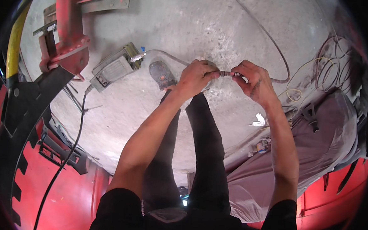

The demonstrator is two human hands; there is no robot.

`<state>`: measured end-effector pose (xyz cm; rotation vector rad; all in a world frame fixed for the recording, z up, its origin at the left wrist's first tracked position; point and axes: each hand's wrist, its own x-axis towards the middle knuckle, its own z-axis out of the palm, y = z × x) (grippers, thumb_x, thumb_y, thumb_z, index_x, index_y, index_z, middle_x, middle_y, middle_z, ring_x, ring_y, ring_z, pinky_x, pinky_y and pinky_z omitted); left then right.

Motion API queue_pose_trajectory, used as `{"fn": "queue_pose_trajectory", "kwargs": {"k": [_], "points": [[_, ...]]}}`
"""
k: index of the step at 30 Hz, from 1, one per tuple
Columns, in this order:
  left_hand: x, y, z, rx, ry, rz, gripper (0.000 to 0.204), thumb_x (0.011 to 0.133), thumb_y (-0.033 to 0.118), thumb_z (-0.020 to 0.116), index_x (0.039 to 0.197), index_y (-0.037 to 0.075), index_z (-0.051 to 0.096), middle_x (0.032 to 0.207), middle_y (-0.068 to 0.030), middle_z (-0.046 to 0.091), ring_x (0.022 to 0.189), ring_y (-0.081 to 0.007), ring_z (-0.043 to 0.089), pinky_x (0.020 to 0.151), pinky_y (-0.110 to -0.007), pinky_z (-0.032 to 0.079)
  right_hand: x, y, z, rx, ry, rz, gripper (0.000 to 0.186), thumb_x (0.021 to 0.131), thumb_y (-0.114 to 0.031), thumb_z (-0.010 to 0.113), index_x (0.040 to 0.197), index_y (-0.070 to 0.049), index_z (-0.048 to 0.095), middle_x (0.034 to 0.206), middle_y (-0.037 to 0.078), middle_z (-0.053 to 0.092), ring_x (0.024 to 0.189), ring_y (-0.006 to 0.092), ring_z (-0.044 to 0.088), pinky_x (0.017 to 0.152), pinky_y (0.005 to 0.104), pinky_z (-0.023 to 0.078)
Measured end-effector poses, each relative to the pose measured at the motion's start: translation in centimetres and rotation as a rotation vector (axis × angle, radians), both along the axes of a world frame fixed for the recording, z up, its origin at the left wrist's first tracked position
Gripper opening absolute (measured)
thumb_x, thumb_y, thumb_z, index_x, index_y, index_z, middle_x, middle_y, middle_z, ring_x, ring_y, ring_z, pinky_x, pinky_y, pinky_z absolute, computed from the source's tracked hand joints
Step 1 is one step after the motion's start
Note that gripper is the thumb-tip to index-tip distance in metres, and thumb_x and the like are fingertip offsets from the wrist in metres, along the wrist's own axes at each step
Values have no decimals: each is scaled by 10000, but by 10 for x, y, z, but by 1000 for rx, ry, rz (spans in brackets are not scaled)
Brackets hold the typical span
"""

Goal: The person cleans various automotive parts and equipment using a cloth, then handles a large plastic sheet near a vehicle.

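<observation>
My left hand (197, 77) is closed round the end of a grey hose (165, 55), which runs left to a metal foot pedal pump (116, 69) on the floor. Facing it, my right hand (254, 81) grips the end of a second hose (271, 35), which loops right and up across the floor. Between my fingertips shows a hose coupling (225, 74), dark with a reddish part. Whether its two halves are locked together, I cannot tell. Both hands are held above my feet, and one grey shoe (161, 74) shows beside my left wrist.
At left stand a red steel post (68, 17), a black toothed arm (15, 127) and a yellow bar (16, 43). A black cable (82, 122) trails from the pedal. Coiled hoses (332, 64) and a covered, cloth-draped object (289, 162) lie at right. White crumpled scrap (258, 120) rests nearby.
</observation>
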<state>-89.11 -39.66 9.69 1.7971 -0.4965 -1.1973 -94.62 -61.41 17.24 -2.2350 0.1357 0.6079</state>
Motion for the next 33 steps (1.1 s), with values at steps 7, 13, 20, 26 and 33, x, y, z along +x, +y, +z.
{"fn": "queue_pose_trajectory", "kwargs": {"k": [7,13,20,26,33], "points": [[-13,8,0,6,36,-18,178,867,283,666,958,152,744,851,-78,645,864,-304,580,770,-394,467,-20,4,-6,101,14,-18,185,753,8,730,923,-34,671,830,106,624,702,312,630,586,382,487],[-21,12,-2,31,53,-13,190,864,298,668,948,145,745,842,-78,641,852,-316,578,758,-414,472,-25,12,-8,59,15,-8,120,791,-65,692,909,-62,672,816,90,587,732,303,617,623,396,496],[-31,13,1,16,-53,-58,181,851,281,679,908,119,736,828,-84,628,849,-321,578,730,-429,467,-47,16,-18,-45,129,142,139,841,-116,671,965,-66,632,865,106,579,767,344,620,642,437,501],[-35,7,-8,-44,-71,-131,197,887,221,627,927,62,737,818,-131,658,807,-315,582,782,-409,436,-60,17,-16,45,10,-100,246,776,-115,752,944,-64,579,870,114,582,733,348,613,639,431,508],[-27,7,18,55,56,-55,188,854,148,661,977,21,726,832,-135,618,870,-303,562,805,-384,423,-61,28,-20,-97,14,61,207,833,-254,682,828,-77,576,830,103,572,701,305,641,595,422,523]]}}
